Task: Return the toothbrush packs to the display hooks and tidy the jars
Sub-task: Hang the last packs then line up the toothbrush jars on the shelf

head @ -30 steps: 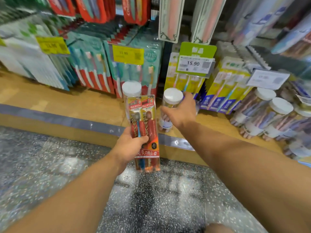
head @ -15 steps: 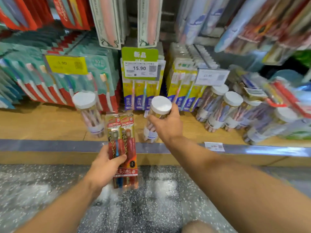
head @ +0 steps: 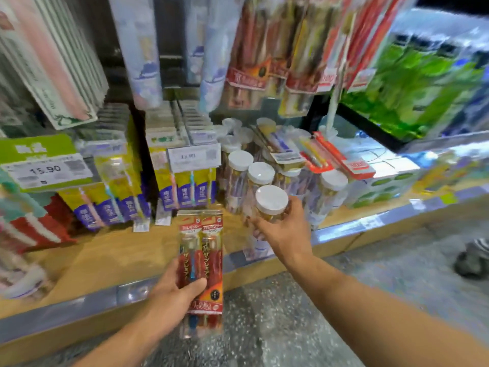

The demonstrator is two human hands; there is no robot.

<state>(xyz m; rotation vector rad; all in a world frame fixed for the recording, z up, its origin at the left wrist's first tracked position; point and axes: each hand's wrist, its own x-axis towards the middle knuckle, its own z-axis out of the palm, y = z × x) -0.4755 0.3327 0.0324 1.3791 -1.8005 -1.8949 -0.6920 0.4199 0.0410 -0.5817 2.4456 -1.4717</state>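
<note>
My left hand (head: pixel 173 290) grips a red toothbrush pack (head: pixel 202 250) by its lower half and holds it upright in front of the wooden shelf (head: pixel 111 255). A clear jar with a white lid (head: pixel 271 201) is held near its top by my right hand (head: pixel 287 231), just beside a group of similar white-lidded jars (head: pixel 254 173). A loose red toothbrush pack (head: pixel 341 157) lies across the top of those jars. More red packs (head: pixel 251 56) hang from hooks above.
Yellow and purple toothbrush packs (head: pixel 185 181) stand at the shelf's back behind price tags (head: pixel 45 170). Long pink and blue packs (head: pixel 63 70) hang at the upper left. Green boxes (head: pixel 412 83) fill the right. A metal strip (head: pixel 352 226) edges the shelf above the speckled floor (head: pixel 397 287).
The view has swung right along the shelf. My right hand has carried the jar rightward to the group of jars. My left hand keeps the red pack upright.
</note>
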